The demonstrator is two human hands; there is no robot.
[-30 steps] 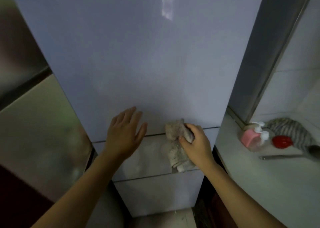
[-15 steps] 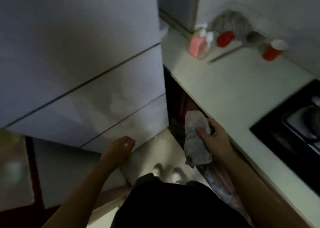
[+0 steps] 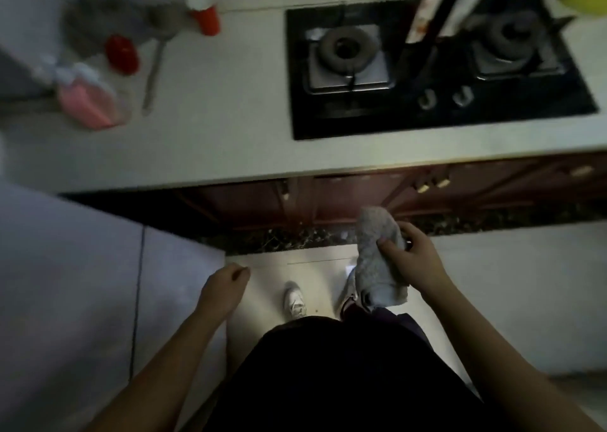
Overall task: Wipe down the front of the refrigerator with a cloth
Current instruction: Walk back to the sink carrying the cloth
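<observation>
The pale refrigerator front (image 3: 72, 284) fills the lower left of the head view, seen at a steep slant. My right hand (image 3: 415, 261) is shut on a grey, bunched cloth (image 3: 374, 254) that hangs down in front of the dark cabinet doors, well clear of the refrigerator. My left hand (image 3: 223, 287) hangs loosely curled beside the refrigerator's edge, holding nothing and touching nothing. My shoes and dark clothing show below on the light floor.
A white countertop (image 3: 230, 129) runs across the top with a black two-burner gas hob (image 3: 427, 67), a pink soap bottle (image 3: 88, 100), a red cup (image 3: 205, 13), a small red object (image 3: 121, 54) and a spoon-like utensil (image 3: 152, 73). Brown cabinet doors (image 3: 361, 195) sit beneath.
The view has swung right from the refrigerator to the counter and hob. My right hand took the cloth off the refrigerator front, and my left hand dropped from the door and curled.
</observation>
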